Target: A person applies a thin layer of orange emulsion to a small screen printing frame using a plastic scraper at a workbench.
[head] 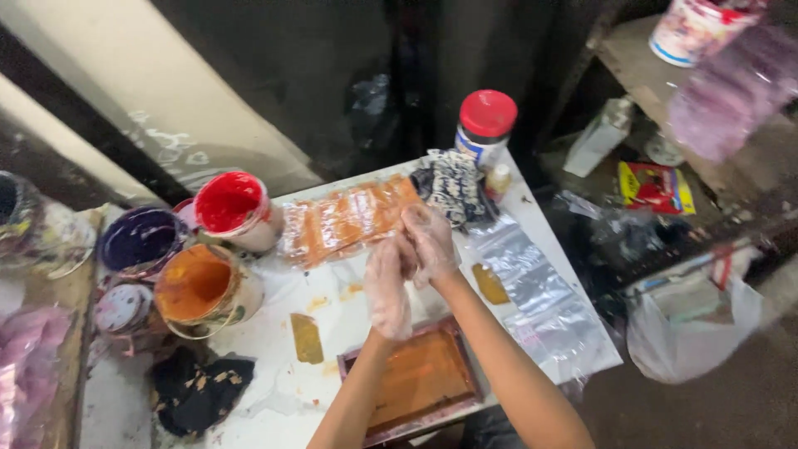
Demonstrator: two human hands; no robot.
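Both gloved hands pinch the near right end of that clear plastic strip printed orange (345,220); right hand (431,243) slightly nearer, left hand (387,287) below; strip runs long up-left across the white worktop (274,382), toward the red paint tub (233,208).

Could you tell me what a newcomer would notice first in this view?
Probably the open paint pots at the table's left: red paint, orange paint. At centre, the gloved left hand and right hand meet beside an orange-printed plastic sheet, above an orange-stained framed screen.

Dim, dark surroundings; brighter white table (274,333); motion blur at upper right.
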